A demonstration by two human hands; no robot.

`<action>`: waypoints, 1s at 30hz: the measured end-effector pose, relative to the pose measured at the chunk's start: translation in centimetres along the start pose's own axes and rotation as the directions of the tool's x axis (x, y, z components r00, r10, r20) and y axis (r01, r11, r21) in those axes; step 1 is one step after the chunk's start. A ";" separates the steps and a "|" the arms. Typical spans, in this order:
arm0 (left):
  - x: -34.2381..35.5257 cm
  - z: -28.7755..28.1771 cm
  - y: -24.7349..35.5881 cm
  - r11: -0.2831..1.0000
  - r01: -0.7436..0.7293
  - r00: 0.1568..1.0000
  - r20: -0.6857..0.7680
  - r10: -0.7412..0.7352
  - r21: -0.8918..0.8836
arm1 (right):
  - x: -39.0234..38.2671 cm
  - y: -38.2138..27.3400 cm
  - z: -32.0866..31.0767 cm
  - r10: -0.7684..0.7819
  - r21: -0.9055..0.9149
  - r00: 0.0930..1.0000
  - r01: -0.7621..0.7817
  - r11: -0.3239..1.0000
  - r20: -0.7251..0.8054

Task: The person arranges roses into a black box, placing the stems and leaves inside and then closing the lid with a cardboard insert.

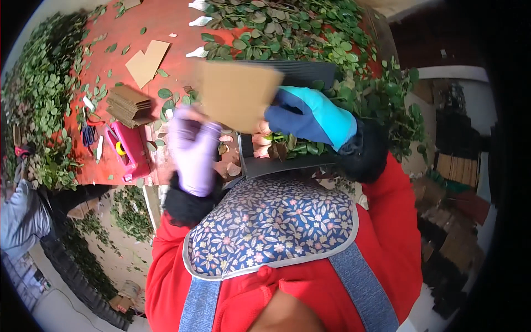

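Observation:
A piece of brown cardboard (239, 91) is held up in front of me, slightly smeared by motion. My right hand (312, 116), in a blue and turquoise glove, is closed on its right edge. At its lower left corner, my left hand (193, 148) in a lilac glove pinches the board; those fingertips are blurred. Beneath the board lies a black tray-like holder (287, 165) with pale pink rose blooms (261, 138) and green leaves inside. The cardboard hides part of the holder and flowers.
Leafy stems (287, 27) cover the far side of the red table (182, 39). To the left are stacked cardboard pieces (130, 105), loose cardboard (148, 62), a pink tape dispenser (128, 150) and scissors (97, 124). Another person's sleeve (25, 216) shows at far left.

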State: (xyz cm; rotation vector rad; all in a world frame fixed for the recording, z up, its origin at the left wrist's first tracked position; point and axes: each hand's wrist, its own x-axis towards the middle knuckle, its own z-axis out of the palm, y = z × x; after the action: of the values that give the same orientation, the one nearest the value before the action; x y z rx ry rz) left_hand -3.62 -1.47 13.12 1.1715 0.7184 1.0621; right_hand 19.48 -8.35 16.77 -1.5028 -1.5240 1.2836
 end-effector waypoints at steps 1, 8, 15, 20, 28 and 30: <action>-1.4 1.6 -0.8 0.983 0.106 0.994 0.036 -0.101 -0.152 | -0.4 -1.0 0.0 0.372 0.584 0.926 -0.339 0.738 0.068; -0.7 -1.7 -3.2 0.888 0.028 0.892 0.390 -0.230 0.459 | -2.1 4.6 -2.6 0.576 0.223 0.818 -0.563 0.796 0.009; -0.1 -0.5 -4.1 0.540 -0.450 0.865 0.498 0.066 0.711 | -2.5 6.7 -0.9 0.590 0.300 0.807 -0.564 0.769 0.003; 1.9 -2.6 -4.2 0.581 -0.310 0.938 0.340 0.060 0.753 | -2.7 5.3 0.0 0.631 0.339 0.773 -0.612 0.714 0.065; 4.2 -0.4 -2.9 0.492 -0.431 0.815 0.560 -0.149 0.757 | -1.0 7.7 0.2 0.672 0.226 0.722 -0.690 0.687 0.163; 4.4 1.7 -2.9 0.468 -0.431 0.754 0.593 -0.283 0.771 | -1.1 7.7 0.3 0.671 0.217 0.728 -0.684 0.697 0.140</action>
State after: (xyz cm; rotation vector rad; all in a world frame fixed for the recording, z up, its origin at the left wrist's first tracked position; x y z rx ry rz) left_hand 0.35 1.92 11.16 2.3865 0.6222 0.1441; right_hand 22.09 -10.48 9.79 -1.9484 -0.7626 1.8568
